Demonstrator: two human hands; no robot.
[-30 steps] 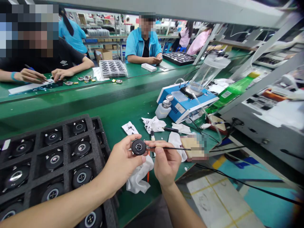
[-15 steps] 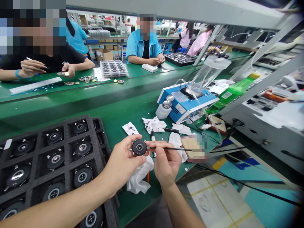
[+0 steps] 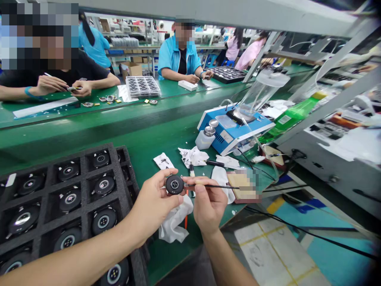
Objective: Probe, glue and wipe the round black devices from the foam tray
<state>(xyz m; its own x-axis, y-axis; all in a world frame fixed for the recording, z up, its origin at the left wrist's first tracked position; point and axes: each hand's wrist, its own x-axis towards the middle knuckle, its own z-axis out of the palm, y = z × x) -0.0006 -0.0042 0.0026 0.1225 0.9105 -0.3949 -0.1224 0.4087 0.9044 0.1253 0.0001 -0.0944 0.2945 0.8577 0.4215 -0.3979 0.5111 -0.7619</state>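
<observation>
Dark foam tray (image 3: 120, 178) at left has smartwatches (image 3: 104, 223) in its compartments, done or waiting can't tell, left hand (image 3: 154, 198) pinches another smartwatch (image 3: 174, 185) above the green bench (image 3: 160, 258), seemingly mid-work, and right hand (image 3: 210, 203) grips a slim black tool (image 3: 223, 186), its tip by the watch's right edge.

A tray (image 3: 120, 186) stands on the table's (image 3: 162, 260) left, watch bodies (image 3: 104, 185) in its compartments. Right of it, towards the near edge, the held watch body (image 3: 174, 184) sits between left hand (image 3: 156, 196) and right hand (image 3: 209, 203). Behind them lie tissues (image 3: 193, 156), then a bottle (image 3: 204, 140) just left of a machine (image 3: 219, 137).
</observation>
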